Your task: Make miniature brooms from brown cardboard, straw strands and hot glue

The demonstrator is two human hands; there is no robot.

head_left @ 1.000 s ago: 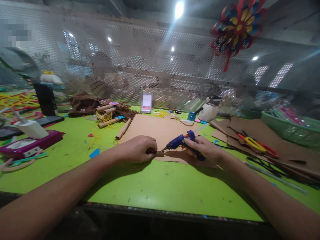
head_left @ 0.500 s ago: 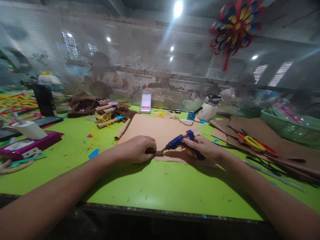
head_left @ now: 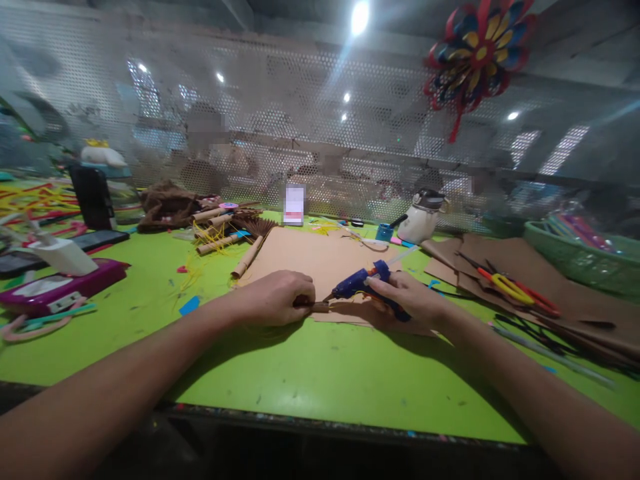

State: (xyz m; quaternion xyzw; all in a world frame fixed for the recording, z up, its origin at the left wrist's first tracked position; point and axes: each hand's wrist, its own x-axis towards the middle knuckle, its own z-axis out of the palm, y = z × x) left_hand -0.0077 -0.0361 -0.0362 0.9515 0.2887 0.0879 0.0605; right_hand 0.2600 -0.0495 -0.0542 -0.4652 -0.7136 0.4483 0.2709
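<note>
My right hand (head_left: 407, 293) is wrapped round a blue hot glue gun (head_left: 357, 283), with a clear glue stick (head_left: 404, 255) poking out of its back. The gun's nozzle points left and down, close to the end of a thin brown paper roll (head_left: 321, 307). That roll is pinched in the closed fingers of my left hand (head_left: 283, 297), which rests at the near edge of a large sheet of brown paper (head_left: 310, 250). My left fingers hide most of the roll. Whether the nozzle touches it, I cannot tell.
Several rolled paper tubes (head_left: 217, 243) with yellow strands lie at back left. A purple power strip (head_left: 65, 290) with a white plug sits left. On the right are scissors (head_left: 515, 288) on brown paper and a green basket (head_left: 575, 260). A phone (head_left: 293, 205) stands behind the sheet.
The whole view has shifted slightly. Both hands, the glue gun and the paper roll keep nearly the same places relative to each other.
</note>
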